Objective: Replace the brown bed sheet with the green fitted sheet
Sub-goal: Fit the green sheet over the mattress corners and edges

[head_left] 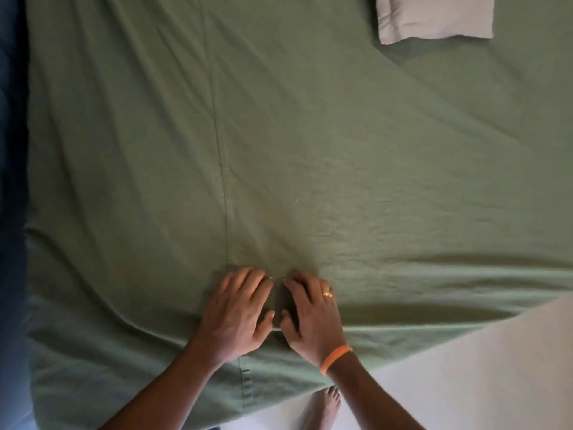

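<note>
Wide green fitted cotton sheet (310,150) spread over the whole bed top, creased but mostly flat, with a long seam running away from the near edge. No brown sheet anywhere in view, so the swap looks mostly done. Left hand (238,311) and right hand (313,315) side by side at the sheet's near edge, almost touching, fingers curled down into the cloth with wrinkles fanning out from them; looks like pinching or pressing a fold, though a true grasp cannot be confirmed. Orange band and gold ring on the right hand. Near hem hanging loose over the mattress side below the hands, seemingly not yet tucked. Pale folded pillow (434,17) lying on the sheet's far right part. Probably left: smoothing and tucking the near edge.
</note>
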The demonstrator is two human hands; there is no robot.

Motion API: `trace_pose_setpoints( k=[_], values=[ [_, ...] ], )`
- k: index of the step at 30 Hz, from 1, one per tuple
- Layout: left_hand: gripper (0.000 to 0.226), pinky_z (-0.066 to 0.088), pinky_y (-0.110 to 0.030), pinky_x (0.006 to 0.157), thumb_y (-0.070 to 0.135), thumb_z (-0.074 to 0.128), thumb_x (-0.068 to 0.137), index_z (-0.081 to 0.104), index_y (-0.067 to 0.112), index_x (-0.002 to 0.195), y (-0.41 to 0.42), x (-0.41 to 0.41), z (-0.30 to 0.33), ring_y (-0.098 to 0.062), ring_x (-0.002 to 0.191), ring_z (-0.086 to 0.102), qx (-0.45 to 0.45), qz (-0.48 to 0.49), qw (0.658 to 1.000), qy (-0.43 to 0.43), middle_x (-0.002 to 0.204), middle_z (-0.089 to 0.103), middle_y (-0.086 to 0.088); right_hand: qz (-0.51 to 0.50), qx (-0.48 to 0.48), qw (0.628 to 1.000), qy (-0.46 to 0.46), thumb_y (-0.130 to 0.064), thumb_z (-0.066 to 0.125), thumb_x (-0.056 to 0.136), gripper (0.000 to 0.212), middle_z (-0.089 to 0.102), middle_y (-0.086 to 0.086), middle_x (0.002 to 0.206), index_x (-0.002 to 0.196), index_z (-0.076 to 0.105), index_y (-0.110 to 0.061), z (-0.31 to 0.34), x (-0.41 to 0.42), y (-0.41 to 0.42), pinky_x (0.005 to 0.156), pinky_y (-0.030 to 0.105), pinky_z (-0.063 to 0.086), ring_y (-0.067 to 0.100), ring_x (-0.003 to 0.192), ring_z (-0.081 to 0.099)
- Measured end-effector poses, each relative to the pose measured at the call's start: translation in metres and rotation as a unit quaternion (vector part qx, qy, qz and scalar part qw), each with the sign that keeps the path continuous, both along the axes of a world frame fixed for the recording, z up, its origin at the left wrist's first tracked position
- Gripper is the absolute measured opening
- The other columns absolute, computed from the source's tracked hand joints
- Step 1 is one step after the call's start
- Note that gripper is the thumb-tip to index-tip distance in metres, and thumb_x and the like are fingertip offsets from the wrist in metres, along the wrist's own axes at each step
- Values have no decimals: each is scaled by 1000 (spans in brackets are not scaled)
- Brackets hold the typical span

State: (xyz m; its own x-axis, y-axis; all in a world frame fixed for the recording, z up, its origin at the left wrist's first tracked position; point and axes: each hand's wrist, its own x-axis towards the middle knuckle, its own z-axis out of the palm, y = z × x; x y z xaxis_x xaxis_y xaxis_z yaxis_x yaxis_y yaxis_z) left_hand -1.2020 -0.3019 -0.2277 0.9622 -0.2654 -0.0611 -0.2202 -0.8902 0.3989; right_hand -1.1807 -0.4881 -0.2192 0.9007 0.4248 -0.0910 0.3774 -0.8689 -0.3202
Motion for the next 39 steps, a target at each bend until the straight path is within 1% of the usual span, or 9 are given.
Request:
trace_pose_setpoints(
  k=[4,7,11,16,21,25,30,34,39],
  values=[
    [22,47,-40,84,34,66,85,67,17,99,-6,-12,-4,-28,96,54,-6,-20,999,-28,104,59,-2,-62,-5,996,-71,-23,55,91,15,63,6,115,98,67,-18,-17,-28,-1,83,39,45,30,96,58],
    [15,42,-36,73,12,70,79,58,22,79,-14,-5,-2,-25,82,53,-7,-8,999,-39,83,53,2,-108,-31,991,-75,-23,49,89,15,60,2,94,84,64,-20,-12,-24,13,71,37,45,28,79,56],
    [12,38,-39,67,16,45,84,53,23,77,-6,-5,-3,-27,76,51,0,22,998,-54,77,51,0,-134,-37,989,-54,-21,46,85,15,54,1,83,83,60,-22,-5,-27,30,62,35,45,25,70,51],
    [9,35,-40,65,21,52,86,56,23,78,20,-53,-14,-27,73,48,24,15,996,-79,77,48,1,-82,-34,996,-32,-19,47,80,15,53,0,85,87,60,-23,-13,-70,42,73,32,42,22,72,49],
    [20,41,-39,71,27,47,93,66,19,94,14,-58,-23,-27,80,54,55,44,993,-94,86,57,-1,-84,-66,993,-56,-18,45,82,27,58,3,102,102,62,-21,-23,-67,50,100,43,40,25,97,53],
    [32,45,-44,98,30,48,94,66,12,114,12,-75,-27,-33,106,59,47,55,994,-84,112,61,-9,-98,-21,993,-64,-16,45,87,33,53,9,118,117,58,-14,-26,-74,44,111,49,32,30,125,46],
    [49,43,-49,100,39,53,94,58,7,131,35,-111,-21,-36,114,53,18,72,996,-52,125,55,-16,-79,11,997,-6,-44,41,99,47,50,14,140,134,47,-13,-19,-93,46,118,58,19,35,143,33],
    [45,40,-50,106,39,59,92,64,5,120,52,-136,-18,-36,113,53,-13,43,997,-63,119,57,-15,28,-2,999,26,-67,37,94,53,40,18,149,120,52,-23,-15,-107,47,111,74,7,43,147,23],
    [34,45,-43,81,33,52,96,67,13,119,64,-154,-21,-28,91,58,29,53,993,-101,112,62,-4,14,-42,999,20,-42,50,93,22,43,22,146,99,59,-23,-21,-107,57,104,80,13,47,145,24]
  ],
)
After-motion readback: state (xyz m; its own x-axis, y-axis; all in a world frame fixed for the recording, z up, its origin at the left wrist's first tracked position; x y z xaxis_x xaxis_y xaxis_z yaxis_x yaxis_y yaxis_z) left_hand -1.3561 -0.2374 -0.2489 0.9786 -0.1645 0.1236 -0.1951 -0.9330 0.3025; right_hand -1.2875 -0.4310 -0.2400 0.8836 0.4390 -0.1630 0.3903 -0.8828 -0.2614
